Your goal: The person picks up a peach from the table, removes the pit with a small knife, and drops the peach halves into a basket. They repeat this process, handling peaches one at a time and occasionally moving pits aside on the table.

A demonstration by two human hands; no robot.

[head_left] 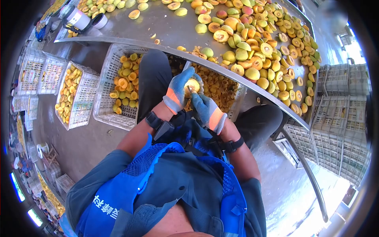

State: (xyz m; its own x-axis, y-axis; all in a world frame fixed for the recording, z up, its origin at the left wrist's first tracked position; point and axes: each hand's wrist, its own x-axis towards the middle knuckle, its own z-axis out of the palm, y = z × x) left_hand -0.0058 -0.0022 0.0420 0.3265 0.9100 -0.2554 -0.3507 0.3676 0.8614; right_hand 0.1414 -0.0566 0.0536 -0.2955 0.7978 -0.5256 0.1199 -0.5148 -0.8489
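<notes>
L hand curled snug round yellow stone-fruit half, above lap just off bench edge; R hand bent in at it, can't tell how tight or on what; prob. pitting step, next move calls for firm L hold, careful R work.

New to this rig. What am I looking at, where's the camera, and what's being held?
There's no machine: a person is working with gloved hands. The single picture comes from a camera worn on their head, looking forward and down, so their chest shows at the bottom. The wide lens bends straight edges.

The left hand holds a piece of fruit. The right hand is right up against it; any tool there is too small to name.

Ahead, a metal table carries many yellow-green fruits, lots of them halved. A plastic crate below holds more.
</notes>
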